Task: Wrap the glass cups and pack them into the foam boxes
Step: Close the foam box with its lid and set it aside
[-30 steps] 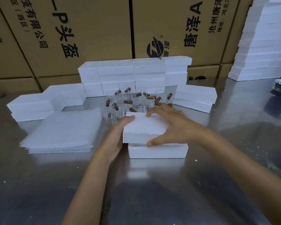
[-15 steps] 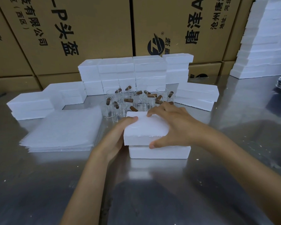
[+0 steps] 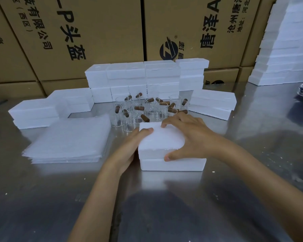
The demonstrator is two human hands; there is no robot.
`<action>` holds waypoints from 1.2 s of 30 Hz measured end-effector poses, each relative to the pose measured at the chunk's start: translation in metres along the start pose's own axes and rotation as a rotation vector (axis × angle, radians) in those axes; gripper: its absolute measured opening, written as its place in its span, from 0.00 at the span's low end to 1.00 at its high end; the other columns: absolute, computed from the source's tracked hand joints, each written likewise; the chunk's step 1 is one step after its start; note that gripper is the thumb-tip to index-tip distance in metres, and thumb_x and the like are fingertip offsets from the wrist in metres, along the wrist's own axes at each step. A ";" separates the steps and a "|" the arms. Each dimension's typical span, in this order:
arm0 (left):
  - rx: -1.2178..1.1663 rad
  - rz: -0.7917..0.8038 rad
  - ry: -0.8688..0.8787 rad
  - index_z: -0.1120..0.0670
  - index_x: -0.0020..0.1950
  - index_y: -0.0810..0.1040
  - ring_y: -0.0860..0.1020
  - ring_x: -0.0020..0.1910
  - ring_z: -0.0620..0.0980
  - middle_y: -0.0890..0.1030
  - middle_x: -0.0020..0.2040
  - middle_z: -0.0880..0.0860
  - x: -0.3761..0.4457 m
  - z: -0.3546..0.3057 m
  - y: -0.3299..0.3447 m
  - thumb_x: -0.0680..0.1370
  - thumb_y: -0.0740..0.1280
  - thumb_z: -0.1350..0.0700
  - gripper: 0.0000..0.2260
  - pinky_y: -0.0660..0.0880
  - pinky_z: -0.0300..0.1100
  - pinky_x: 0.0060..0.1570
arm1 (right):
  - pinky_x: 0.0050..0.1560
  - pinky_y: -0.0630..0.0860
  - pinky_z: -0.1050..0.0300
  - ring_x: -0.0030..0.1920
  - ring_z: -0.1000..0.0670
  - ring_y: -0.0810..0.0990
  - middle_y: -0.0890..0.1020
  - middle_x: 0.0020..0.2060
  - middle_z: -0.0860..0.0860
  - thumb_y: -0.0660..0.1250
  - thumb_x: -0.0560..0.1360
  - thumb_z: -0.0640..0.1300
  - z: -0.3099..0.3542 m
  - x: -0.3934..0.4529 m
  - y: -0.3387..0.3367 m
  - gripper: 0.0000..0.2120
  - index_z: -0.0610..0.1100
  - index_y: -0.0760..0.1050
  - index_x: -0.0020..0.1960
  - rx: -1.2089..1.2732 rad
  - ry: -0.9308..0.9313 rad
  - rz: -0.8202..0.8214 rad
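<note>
Head view: both hands' fingers (image 3: 166, 157) around foam box lid (image 3: 160, 138).

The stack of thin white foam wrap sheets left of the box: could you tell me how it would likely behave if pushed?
The stack of thin white foam wrap sheets looks light and floppy. Its edges already lie uneven, so sheets would probably slide apart on the shiny metal table.
</note>
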State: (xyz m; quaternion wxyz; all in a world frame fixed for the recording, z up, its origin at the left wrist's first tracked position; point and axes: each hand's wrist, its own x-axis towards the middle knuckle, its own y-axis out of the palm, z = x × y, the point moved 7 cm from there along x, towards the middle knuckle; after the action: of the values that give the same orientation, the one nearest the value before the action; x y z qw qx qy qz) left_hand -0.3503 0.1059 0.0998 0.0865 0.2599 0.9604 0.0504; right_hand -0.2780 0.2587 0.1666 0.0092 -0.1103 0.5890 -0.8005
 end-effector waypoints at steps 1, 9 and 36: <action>0.000 -0.009 -0.004 0.53 0.67 0.77 0.80 0.62 0.56 0.84 0.59 0.55 0.001 0.000 -0.001 0.77 0.72 0.47 0.21 0.73 0.51 0.67 | 0.60 0.53 0.58 0.63 0.55 0.63 0.66 0.60 0.58 0.72 0.57 0.72 0.000 0.001 0.000 0.39 0.67 0.60 0.63 0.008 0.003 0.000; 0.011 -0.040 -0.033 0.56 0.67 0.77 0.80 0.62 0.58 0.83 0.60 0.58 0.003 0.003 -0.001 0.77 0.72 0.51 0.20 0.75 0.54 0.65 | 0.61 0.56 0.55 0.63 0.55 0.60 0.65 0.63 0.58 0.75 0.61 0.69 -0.007 -0.003 0.007 0.37 0.67 0.61 0.63 0.062 0.050 0.055; 0.114 -0.290 0.040 0.50 0.66 0.75 0.82 0.50 0.48 0.81 0.60 0.51 -0.020 -0.031 -0.019 0.76 0.72 0.46 0.21 0.78 0.39 0.36 | 0.44 0.73 0.76 0.52 0.71 0.74 0.73 0.56 0.65 0.85 0.53 0.54 -0.051 -0.032 0.018 0.52 0.71 0.57 0.66 0.717 0.224 -0.139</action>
State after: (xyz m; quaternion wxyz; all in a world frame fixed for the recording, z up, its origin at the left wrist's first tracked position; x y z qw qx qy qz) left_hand -0.3481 0.0777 0.1301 0.0591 0.1219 0.9907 -0.0121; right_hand -0.2581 0.3054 0.1296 -0.0715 -0.0513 0.2601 -0.9616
